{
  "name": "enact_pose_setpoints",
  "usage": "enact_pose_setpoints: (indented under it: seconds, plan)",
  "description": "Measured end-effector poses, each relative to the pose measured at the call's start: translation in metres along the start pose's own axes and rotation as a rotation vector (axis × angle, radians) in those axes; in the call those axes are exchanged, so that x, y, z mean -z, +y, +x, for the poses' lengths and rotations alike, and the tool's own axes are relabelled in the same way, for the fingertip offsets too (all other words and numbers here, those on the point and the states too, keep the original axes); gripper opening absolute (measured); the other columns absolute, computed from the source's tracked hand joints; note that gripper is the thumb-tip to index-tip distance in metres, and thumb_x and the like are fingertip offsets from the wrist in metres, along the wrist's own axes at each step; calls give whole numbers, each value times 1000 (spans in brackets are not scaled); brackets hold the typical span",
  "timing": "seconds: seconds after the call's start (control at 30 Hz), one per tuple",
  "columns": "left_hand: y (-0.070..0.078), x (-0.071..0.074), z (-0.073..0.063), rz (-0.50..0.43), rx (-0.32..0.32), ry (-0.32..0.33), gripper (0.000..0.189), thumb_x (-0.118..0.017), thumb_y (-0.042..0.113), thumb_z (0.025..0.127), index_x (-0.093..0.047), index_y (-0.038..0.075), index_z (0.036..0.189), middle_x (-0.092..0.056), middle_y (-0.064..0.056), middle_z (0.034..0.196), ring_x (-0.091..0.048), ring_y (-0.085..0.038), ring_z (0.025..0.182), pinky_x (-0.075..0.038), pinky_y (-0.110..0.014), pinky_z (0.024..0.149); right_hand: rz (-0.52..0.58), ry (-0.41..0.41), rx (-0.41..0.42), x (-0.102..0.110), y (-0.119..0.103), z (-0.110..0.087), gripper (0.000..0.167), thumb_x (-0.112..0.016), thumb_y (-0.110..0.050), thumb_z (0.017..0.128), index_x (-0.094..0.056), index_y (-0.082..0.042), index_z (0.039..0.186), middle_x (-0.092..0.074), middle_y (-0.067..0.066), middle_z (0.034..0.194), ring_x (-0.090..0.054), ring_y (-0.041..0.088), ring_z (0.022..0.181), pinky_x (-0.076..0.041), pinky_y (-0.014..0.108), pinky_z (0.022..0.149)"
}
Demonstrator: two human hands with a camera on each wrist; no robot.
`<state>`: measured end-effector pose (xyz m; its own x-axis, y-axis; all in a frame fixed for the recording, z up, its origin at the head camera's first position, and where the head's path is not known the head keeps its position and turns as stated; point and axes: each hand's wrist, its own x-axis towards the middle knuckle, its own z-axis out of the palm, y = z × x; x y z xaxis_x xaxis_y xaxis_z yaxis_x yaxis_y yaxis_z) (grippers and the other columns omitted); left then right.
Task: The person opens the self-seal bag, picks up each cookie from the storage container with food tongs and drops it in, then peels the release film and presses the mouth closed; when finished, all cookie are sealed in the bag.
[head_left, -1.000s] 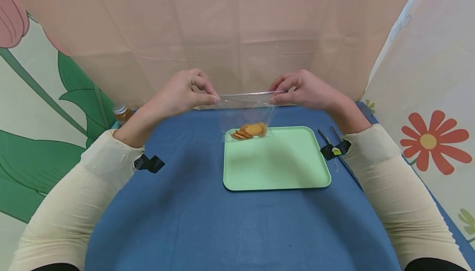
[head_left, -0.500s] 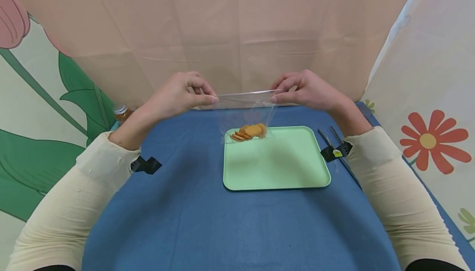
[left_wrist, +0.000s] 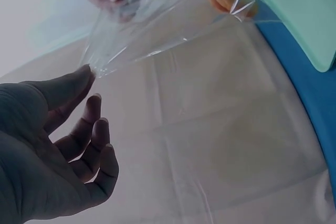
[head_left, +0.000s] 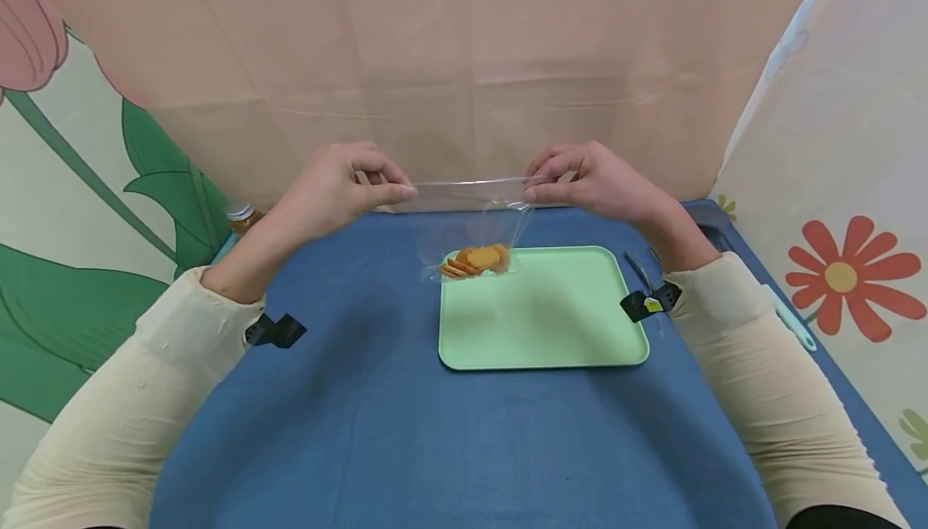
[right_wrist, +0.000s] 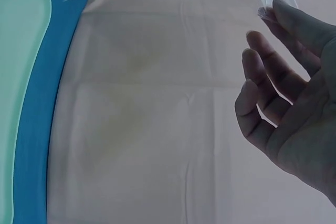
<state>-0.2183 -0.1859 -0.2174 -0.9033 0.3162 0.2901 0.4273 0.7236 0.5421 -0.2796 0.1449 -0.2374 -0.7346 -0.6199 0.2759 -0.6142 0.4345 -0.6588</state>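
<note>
A clear plastic bag hangs between my two hands, its top edge stretched nearly level. Several round orange-brown crackers lie at its bottom, bunched and overlapping. My left hand pinches the bag's left top corner between thumb and forefinger; in the left wrist view the other fingers curl loosely below the pinch. At the opposite corner my right hand grips the film the same way, also seen in the right wrist view. Beneath the bag, a light green tray lies on the blue cloth, the crackers overlapping its far left corner.
A jar with a silvery lid stands behind my left forearm. Dark thin tools lie right of the tray, partly behind the right wrist. A pale blue handle shows beside the right sleeve. A beige sheet hangs behind the table.
The left hand has drifted slightly left and toward the body. The bag with its crackers has shifted a little left over the tray's corner; both hands keep their pinch.
</note>
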Motion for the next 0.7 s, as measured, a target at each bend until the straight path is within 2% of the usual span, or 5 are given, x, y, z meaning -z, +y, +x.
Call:
enact_pose_setpoints:
  seconds: [0.1,0.27,0.53,0.7]
  plan:
    - [-3,1,-5,23,-13,16,10,-73,29,93,-78,20,95,-66,1,89,-56,-18,78,-46,-33,65,1,9,3,-9,0,1,5,-76,-11,89,-81,-10,90,-69,5,106,-58,14,98,-50,24,73]
    - [-8,5,-18,34,19,20,12,-71,31,95,-77,21,96,-68,1,86,-56,-16,78,-46,-30,66,-25,-11,13,-30,-4,2,6,-77,-16,89,-79,-14,84,-69,2,100,-58,15,93,-48,27,72]
    - [-15,7,-49,69,85,50,11,-69,34,96,-75,24,95,-67,2,86,-54,-18,74,-42,-29,64,-45,-147,36,-63,-14,0,8,-72,-18,94,-77,-19,87,-67,-1,98,-58,15,91,-49,35,77]
    - [-21,12,-69,66,135,14,8,-69,34,96,-75,28,95,-68,5,87,-56,-17,75,-44,-27,65,-40,-246,6,-81,-25,-6,8,-71,-22,94,-76,-24,87,-65,-6,101,-62,12,89,-51,34,79]
